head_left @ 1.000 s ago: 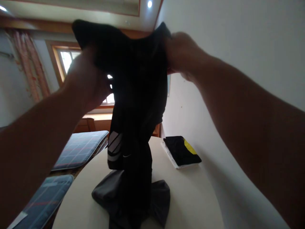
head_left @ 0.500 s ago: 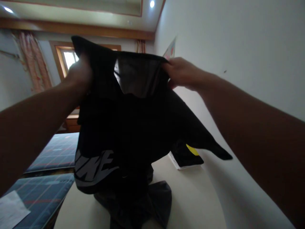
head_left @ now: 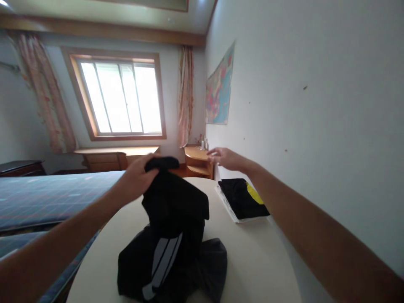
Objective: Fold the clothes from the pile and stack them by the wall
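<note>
Black garment (head_left: 176, 198), limp, crumpled, grey print (head_left: 164, 261)

Daylight burns the window (head_left: 121, 99) to near-blank white, backlighting a dim room where the black cloth (head_left: 176, 198) loses most of its folds to shadow. A lamp (head_left: 3, 2) glares at upper left, cut by the frame. The wall (head_left: 331, 105) falls to flat grey; wide-angle distortion slants the left curtain (head_left: 47, 97). Fine detail looks soft.

Both hands (head_left: 138, 176) and forearms (head_left: 309, 231) are bare.
</note>
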Available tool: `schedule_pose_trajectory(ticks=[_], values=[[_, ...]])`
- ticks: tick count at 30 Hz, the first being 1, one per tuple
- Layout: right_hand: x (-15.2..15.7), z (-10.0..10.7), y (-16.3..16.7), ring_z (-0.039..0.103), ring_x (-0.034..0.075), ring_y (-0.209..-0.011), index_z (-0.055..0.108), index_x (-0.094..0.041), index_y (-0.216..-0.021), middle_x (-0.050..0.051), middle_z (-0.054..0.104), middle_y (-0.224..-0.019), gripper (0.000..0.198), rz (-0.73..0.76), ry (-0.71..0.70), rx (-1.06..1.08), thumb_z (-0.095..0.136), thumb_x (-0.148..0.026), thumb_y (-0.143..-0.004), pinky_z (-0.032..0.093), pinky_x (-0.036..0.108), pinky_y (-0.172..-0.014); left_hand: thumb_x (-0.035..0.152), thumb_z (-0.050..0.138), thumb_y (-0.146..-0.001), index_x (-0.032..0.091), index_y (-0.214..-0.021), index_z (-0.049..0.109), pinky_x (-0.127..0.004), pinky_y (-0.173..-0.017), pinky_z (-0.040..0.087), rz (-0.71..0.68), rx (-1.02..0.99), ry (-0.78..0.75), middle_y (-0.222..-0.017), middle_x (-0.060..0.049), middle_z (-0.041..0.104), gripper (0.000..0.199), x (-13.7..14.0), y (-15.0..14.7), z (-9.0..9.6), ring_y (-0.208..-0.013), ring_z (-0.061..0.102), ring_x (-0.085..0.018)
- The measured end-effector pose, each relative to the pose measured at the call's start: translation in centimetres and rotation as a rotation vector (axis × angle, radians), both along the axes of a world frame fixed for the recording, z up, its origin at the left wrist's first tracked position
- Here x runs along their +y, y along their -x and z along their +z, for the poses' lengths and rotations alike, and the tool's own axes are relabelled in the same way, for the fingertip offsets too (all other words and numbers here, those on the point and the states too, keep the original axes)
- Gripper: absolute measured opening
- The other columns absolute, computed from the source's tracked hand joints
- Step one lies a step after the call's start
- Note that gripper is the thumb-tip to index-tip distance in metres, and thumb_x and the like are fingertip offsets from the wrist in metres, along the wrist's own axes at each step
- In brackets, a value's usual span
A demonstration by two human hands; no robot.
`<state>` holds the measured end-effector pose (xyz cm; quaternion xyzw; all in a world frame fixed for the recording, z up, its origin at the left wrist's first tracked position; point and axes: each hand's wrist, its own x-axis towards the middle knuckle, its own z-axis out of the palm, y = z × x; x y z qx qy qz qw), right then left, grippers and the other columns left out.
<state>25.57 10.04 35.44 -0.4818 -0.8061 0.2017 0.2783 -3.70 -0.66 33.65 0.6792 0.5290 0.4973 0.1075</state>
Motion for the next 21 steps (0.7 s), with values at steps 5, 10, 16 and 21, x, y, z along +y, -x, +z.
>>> schedule_pose_trajectory(ticks=[5, 10, 16, 21], values=[[1.5, -13.1, -6.4, 0.062, 0.032, -0.114, 0.065, -0.011, -0.118, 0.021, 0.067, -0.12, 0.04, -0.523, 0.069, -0.313, 0.059, -0.038, -0.09, 0.047, 0.038, -0.095, 0.031, 0.077, -0.058, 0.029, -0.092, 0.078, -0.046, -0.107, 0.043, -0.18, 0.169, 0.382, -0.114, -0.003, 0.071, 0.033, -2.3, 1.1, -12.2, -0.114, 0.062, -0.035], [0.7, -20.2, -9.0, 0.06, 0.032, -0.119, 0.066, -0.015, -0.12, 0.02, 0.065, -0.123, 0.037, -0.715, 0.056, -0.351, 0.053, -0.037, -0.093, 0.046, 0.037, -0.094, 0.045, 0.082, -0.056, 0.036, -0.094, 0.078, -0.045, -0.112, 0.037, -0.098, 0.185, 0.523, -0.127, 0.002, 0.067, 0.039, -4.5, 0.7, -15.9, -0.13, 0.05, -0.041], [2.4, -17.6, -10.2, 0.067, 0.029, -0.104, 0.062, -0.019, -0.121, 0.016, 0.071, -0.111, 0.037, -0.772, -0.054, -0.283, 0.035, -0.034, -0.101, 0.048, 0.034, -0.084, 0.055, 0.064, -0.077, 0.036, -0.097, 0.074, -0.042, -0.112, 0.037, -0.113, 0.144, 0.371, -0.123, 0.003, 0.069, 0.029, -2.4, -0.1, -13.0, -0.125, 0.056, -0.034], [2.0, -7.8, -11.7, 0.07, 0.026, -0.082, 0.057, -0.019, -0.122, 0.013, 0.071, -0.098, 0.035, -0.755, -0.376, 0.021, 0.035, -0.037, -0.101, 0.052, 0.034, -0.07, 0.058, 0.058, -0.081, 0.03, -0.113, 0.066, -0.047, -0.095, 0.051, -0.102, 0.108, 0.251, -0.114, -0.006, 0.071, 0.043, -0.2, -1.8, -10.9, -0.108, 0.066, -0.033]])
